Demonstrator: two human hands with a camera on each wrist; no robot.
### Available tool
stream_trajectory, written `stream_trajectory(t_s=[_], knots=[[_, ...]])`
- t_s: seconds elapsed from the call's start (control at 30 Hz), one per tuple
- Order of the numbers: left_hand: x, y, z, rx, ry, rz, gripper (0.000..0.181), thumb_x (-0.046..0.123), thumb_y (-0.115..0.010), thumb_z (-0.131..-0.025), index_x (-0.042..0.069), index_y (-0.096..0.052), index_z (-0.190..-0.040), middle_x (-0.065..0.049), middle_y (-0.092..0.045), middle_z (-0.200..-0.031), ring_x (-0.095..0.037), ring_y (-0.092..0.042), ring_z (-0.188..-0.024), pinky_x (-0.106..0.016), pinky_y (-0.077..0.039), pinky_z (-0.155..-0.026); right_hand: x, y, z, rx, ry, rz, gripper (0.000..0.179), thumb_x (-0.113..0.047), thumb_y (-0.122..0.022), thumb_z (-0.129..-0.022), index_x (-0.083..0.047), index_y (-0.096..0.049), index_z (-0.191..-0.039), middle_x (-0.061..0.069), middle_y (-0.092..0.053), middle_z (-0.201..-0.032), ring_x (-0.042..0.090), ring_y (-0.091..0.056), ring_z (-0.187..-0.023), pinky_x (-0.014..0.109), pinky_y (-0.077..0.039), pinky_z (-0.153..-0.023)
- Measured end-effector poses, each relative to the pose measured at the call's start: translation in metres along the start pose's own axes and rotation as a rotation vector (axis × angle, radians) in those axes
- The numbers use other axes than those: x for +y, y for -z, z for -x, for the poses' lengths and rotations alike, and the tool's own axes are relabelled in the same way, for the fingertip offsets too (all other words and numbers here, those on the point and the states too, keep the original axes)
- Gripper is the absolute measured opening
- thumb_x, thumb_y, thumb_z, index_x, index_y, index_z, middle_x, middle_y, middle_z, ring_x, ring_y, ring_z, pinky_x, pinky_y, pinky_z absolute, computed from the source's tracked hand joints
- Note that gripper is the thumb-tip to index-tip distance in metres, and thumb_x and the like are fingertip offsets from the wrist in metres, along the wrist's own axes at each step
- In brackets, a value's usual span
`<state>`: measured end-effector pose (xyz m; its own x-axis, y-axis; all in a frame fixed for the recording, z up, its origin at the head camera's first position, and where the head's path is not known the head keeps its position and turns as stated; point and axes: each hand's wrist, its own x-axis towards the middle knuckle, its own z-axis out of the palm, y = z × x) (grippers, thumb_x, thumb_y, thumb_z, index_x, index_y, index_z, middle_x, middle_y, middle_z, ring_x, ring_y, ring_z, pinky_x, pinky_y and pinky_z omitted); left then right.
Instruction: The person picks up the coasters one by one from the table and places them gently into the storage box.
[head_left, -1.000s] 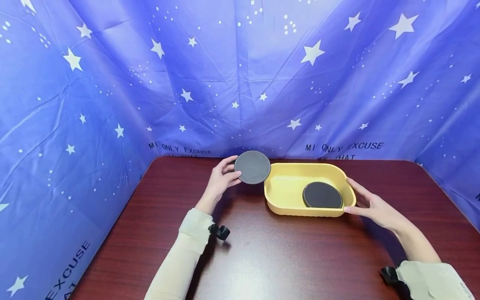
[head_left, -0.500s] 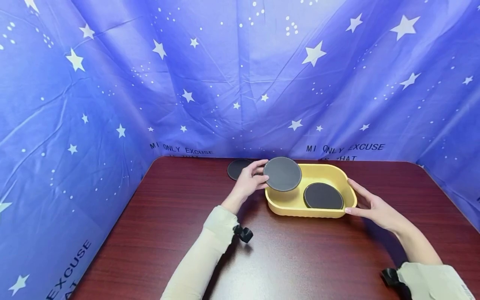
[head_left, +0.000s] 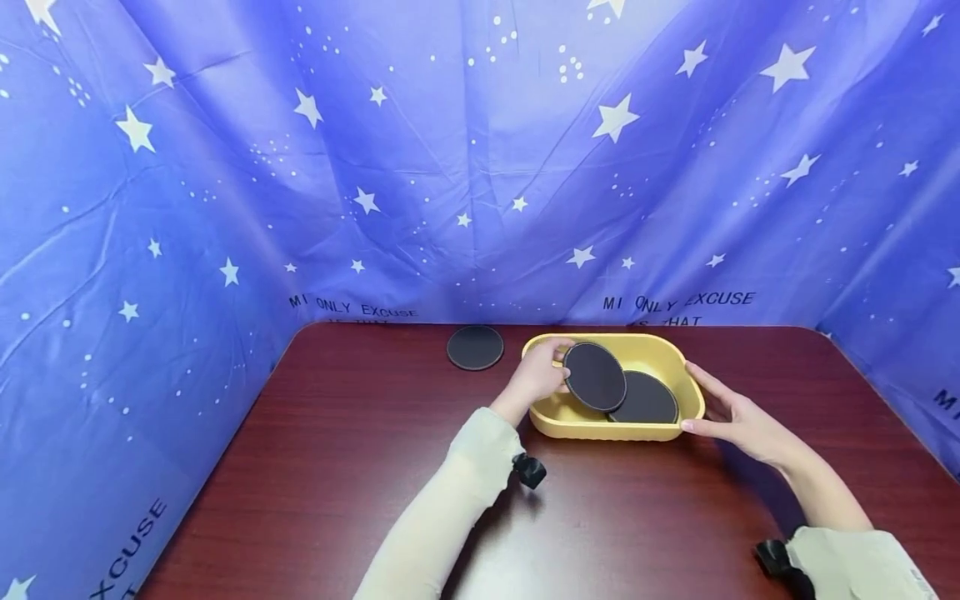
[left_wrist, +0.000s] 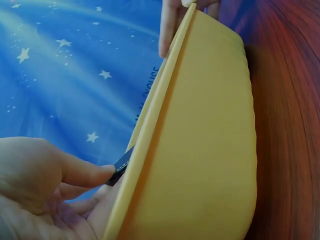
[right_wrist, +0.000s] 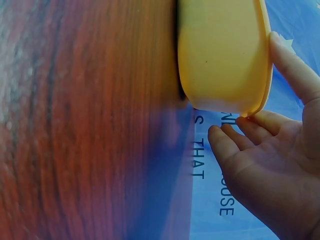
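Note:
My left hand [head_left: 542,372] pinches a dark round coaster [head_left: 595,377] with stitched edging, tilted inside the yellow basket [head_left: 546,427]. Its lower right edge overlaps a second dark coaster [head_left: 645,400] lying at the basket's right end. From the left wrist, only a sliver of the held coaster [left_wrist: 120,165] shows behind the basket's rim. My right hand [head_left: 742,425] holds the basket's right end, thumb at the near corner of the rim and fingers along the end wall. In the right wrist view the thumb [right_wrist: 295,70] touches the rim, with the fingertips near the end wall.
A third dark coaster [head_left: 476,347] lies flat on the red-brown table [head_left: 322,467], left of the basket near the back edge. A blue star-printed curtain [head_left: 420,167] hangs behind and beside the table.
My left hand has carried its coaster rightward and down into the basket, uncovering the coaster on the table. The right hand keeps its hold on the basket's end.

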<state>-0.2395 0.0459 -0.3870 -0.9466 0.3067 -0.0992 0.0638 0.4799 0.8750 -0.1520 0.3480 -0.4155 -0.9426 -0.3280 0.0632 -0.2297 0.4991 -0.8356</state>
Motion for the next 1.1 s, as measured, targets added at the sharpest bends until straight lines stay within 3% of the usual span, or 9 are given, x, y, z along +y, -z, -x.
stream_trajectory(t_s=[0.2, 0.33, 0.53, 0.67, 0.87, 0.93, 1.03, 1.1], knots=[[0.006, -0.016, -0.005, -0.002, 0.029, -0.025, 0.047, -0.006, -0.064, -0.091, 0.009, -0.060, -0.136, -0.015, -0.067, -0.124, -0.021, -0.073, -0.075, -0.020, -0.060, -0.060, -0.002, 0.005, -0.001, 0.007, 0.000, 0.000, 0.088, -0.007, -0.068, -0.092, -0.006, -0.012, -0.160, 0.017, -0.013, -0.166, -0.032, -0.027, -0.120, -0.004, -0.036, -0.091], [0.000, -0.027, -0.005, -0.059, 0.039, -0.028, 0.044, -0.002, -0.063, -0.093, 0.006, -0.059, -0.136, -0.014, -0.065, -0.133, -0.020, -0.072, -0.079, -0.020, -0.060, -0.065, -0.001, 0.001, 0.000, 0.013, -0.008, 0.003, 0.087, -0.009, -0.069, -0.093, -0.006, -0.013, -0.160, 0.007, -0.016, -0.167, -0.032, -0.029, -0.119, -0.004, -0.037, -0.091], [-0.008, -0.031, -0.005, -0.200, 0.064, 0.110, 0.046, 0.002, -0.056, -0.098, -0.002, -0.049, -0.144, -0.018, -0.055, -0.145, -0.023, -0.067, -0.112, -0.026, -0.059, -0.089, -0.001, -0.004, -0.002, -0.002, 0.015, -0.012, 0.087, -0.007, -0.068, -0.092, -0.005, -0.013, -0.159, 0.017, -0.015, -0.166, -0.030, -0.031, -0.121, -0.003, -0.038, -0.092], [-0.008, -0.029, -0.007, -0.310, 0.050, 0.229, 0.054, 0.002, -0.054, -0.099, -0.006, -0.036, -0.150, -0.022, -0.041, -0.155, -0.031, -0.057, -0.129, -0.034, -0.053, -0.103, -0.003, -0.002, -0.003, 0.007, 0.025, -0.013, 0.088, -0.006, -0.068, -0.092, -0.006, -0.013, -0.160, 0.009, -0.016, -0.167, -0.030, -0.030, -0.121, -0.004, -0.036, -0.092], [-0.008, -0.024, -0.005, -0.525, 0.004, 0.240, 0.068, 0.007, -0.054, -0.100, 0.000, -0.017, -0.158, -0.017, -0.020, -0.166, -0.029, -0.033, -0.149, -0.035, -0.039, -0.117, -0.002, 0.000, -0.002, 0.004, 0.029, -0.013, 0.087, -0.005, -0.068, -0.092, -0.005, -0.013, -0.160, 0.002, -0.017, -0.167, -0.030, -0.031, -0.120, -0.004, -0.037, -0.092], [-0.008, -0.024, -0.005, -0.579, -0.015, 0.228, 0.071, 0.009, -0.053, -0.101, 0.003, -0.013, -0.159, -0.014, -0.014, -0.167, -0.027, -0.024, -0.153, -0.035, -0.035, -0.121, -0.001, -0.001, -0.001, 0.004, 0.041, -0.026, 0.087, -0.003, -0.067, -0.092, -0.004, -0.012, -0.159, -0.005, -0.019, -0.166, -0.029, -0.033, -0.120, -0.003, -0.038, -0.092], [-0.010, -0.024, -0.005, -0.588, -0.025, 0.222, 0.071, 0.010, -0.053, -0.101, 0.004, -0.014, -0.159, -0.013, -0.015, -0.168, -0.025, -0.020, -0.154, -0.034, -0.032, -0.122, 0.001, -0.002, -0.001, 0.006, 0.054, -0.041, 0.086, -0.001, -0.067, -0.092, -0.003, -0.013, -0.159, -0.021, -0.022, -0.159, -0.028, -0.034, -0.120, -0.003, -0.038, -0.091], [-0.011, -0.025, -0.005, -0.548, -0.015, 0.238, 0.068, 0.011, -0.054, -0.101, 0.005, -0.018, -0.159, -0.013, -0.020, -0.166, -0.027, -0.027, -0.152, -0.035, -0.036, -0.120, 0.002, -0.003, 0.000, 0.003, 0.055, -0.042, 0.086, -0.001, -0.066, -0.092, -0.002, -0.013, -0.159, -0.021, -0.023, -0.159, -0.029, -0.033, -0.121, -0.003, -0.038, -0.091]])
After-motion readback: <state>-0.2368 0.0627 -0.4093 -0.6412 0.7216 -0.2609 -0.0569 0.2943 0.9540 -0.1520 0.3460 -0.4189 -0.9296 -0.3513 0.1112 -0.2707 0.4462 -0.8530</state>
